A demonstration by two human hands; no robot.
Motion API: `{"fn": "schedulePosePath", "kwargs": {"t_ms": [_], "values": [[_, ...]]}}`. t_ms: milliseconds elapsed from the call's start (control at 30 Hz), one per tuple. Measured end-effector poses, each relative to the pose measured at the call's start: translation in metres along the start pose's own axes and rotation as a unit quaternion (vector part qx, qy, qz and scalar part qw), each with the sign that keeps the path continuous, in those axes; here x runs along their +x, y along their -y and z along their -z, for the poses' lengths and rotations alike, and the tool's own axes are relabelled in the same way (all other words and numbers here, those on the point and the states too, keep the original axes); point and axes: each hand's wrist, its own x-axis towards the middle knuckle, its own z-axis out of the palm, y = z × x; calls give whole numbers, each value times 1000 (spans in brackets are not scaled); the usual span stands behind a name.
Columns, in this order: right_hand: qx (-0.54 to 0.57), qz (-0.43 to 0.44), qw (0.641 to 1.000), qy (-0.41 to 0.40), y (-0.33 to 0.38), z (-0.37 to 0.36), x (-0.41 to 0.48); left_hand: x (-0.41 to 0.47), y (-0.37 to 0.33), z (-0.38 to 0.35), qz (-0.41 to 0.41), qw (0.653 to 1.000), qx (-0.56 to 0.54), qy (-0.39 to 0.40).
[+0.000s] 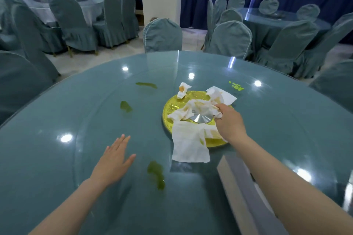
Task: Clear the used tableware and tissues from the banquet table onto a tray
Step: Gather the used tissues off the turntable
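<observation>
Right hand (227, 120) grips the crumpled tissue (198, 109) on the gold plate (170, 105), left hand (112, 160) spread flat, empty; best to gather the 6 o'clock sheet (189, 145) too.

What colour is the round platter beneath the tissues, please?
The platter is gold; head view shows it.

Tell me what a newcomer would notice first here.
The gold round plate at the middle of the glass table, heaped with stained white tissues, stands out first. The right hand grips one crumpled tissue on it, while the left hand is spread open nearer the table's edge. Green smears dot the glass left of the plate.
</observation>
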Motion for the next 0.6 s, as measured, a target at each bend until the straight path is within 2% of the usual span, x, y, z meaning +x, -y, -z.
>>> {"fn": "schedulePosePath", "kwargs": {"t_ms": [67, 133, 233, 300, 367, 400, 500, 600], "values": [[-60, -28, 997, 39, -18, -19, 20, 9, 6, -6, 9, 1000, 15, 7], [-117, -52, 983, 132, -36, -35, 33, 15, 10, -11, 22, 999, 37, 10], [-192, -112, 936, 274, -55, -52, 36, 18, 13, -16, 10, 998, 63, 11], [-207, -129, 916, 320, -63, -62, 35, 18, 12, -21, -22, 998, 63, 0], [-234, -104, 909, 328, -66, -63, 34, 18, 6, -25, -44, 997, 60, -14], [-251, -79, 914, 309, -66, -60, 34, 19, 2, -28, -51, 997, 58, -20], [-281, -24, 942, 183, -73, -47, 33, 22, -13, -37, -67, 996, 56, -18], [-308, -15, 938, 159, -73, -42, 25, 30, -32, -44, -90, 994, 56, -13]]}}
